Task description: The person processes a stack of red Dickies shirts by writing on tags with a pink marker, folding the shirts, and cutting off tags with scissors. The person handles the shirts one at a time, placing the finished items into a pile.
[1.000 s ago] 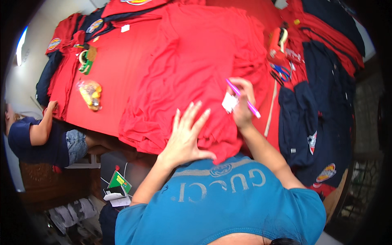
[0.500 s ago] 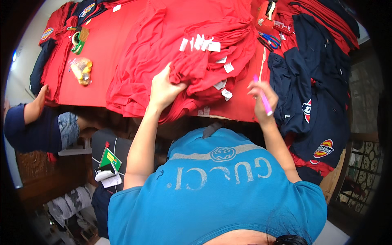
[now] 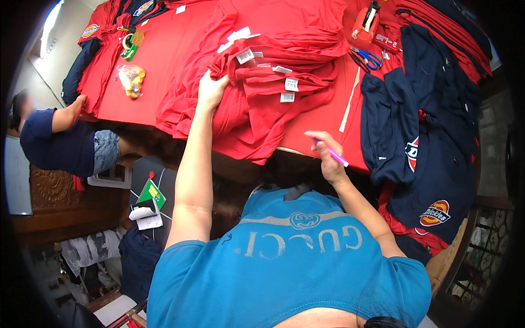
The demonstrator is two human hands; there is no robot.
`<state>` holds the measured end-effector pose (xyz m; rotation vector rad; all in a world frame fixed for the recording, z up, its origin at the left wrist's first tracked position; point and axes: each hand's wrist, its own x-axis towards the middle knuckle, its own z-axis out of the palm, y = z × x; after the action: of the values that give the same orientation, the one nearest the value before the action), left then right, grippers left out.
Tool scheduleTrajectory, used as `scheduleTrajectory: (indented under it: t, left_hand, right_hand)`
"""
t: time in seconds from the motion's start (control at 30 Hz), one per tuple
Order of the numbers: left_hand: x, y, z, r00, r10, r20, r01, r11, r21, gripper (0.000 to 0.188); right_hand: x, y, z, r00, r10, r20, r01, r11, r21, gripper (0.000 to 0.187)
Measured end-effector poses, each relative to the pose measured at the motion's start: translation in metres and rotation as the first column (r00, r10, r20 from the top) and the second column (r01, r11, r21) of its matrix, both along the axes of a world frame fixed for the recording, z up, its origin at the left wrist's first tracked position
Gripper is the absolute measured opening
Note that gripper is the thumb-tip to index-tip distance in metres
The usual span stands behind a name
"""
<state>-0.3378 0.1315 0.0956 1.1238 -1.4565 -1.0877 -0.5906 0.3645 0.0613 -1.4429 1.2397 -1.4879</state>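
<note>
Up on the red-covered table (image 3: 164,60), a stack of folded red shirts (image 3: 279,71) lies fanned out, white paper tags (image 3: 291,84) showing on several of the layers. The left hand (image 3: 210,90) is clamped on the left edge of that stack, fingers curled over a fold of red cloth. The right hand (image 3: 328,156) hovers near the table's front edge, well apart from the stack, its fingers closed together around a pink pen (image 3: 334,154) that points out to the right. Right of the stack lie a long pale ruler (image 3: 348,104), blue-handled scissors (image 3: 367,57) and a red tape dispenser (image 3: 365,24). Navy shirts (image 3: 421,126) with round patches hang over the right end. Farther left sit a clear snack bag (image 3: 131,78) and a green tape roll (image 3: 129,48). Another person's arm (image 3: 68,116) rests at the far left edge.
</note>
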Motion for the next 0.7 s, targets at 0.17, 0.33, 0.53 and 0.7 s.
scheduleTrajectory:
  t: [0.17,0.33,0.53,0.7]
  left_hand:
    - [0.017,-0.017,-0.013,1.0,-0.027,-0.017,0.028,0.995,0.099,0.039]
    - [0.005,-0.008,-0.003,0.992,0.065,0.109,-0.069,0.997,0.034,0.054]
    - [0.014,-0.014,-0.022,0.909,0.37,0.19,-0.365,0.929,-0.061,0.06]
    - [-0.003,0.038,0.028,0.727,0.654,0.209,-0.25,0.536,-0.806,0.03]
  right_hand:
    - [-0.016,-0.042,0.004,0.953,-0.275,-0.129,0.216,0.912,-0.349,0.024]
    - [0.03,-0.107,0.024,0.66,-0.394,-0.639,-0.183,0.741,-0.646,0.061]
    - [0.06,-0.176,0.021,0.782,-0.207,-0.588,-0.373,0.6,-0.708,0.051]
    - [0.068,-0.26,0.073,0.814,-0.257,-0.52,-0.308,0.569,-0.763,0.049]
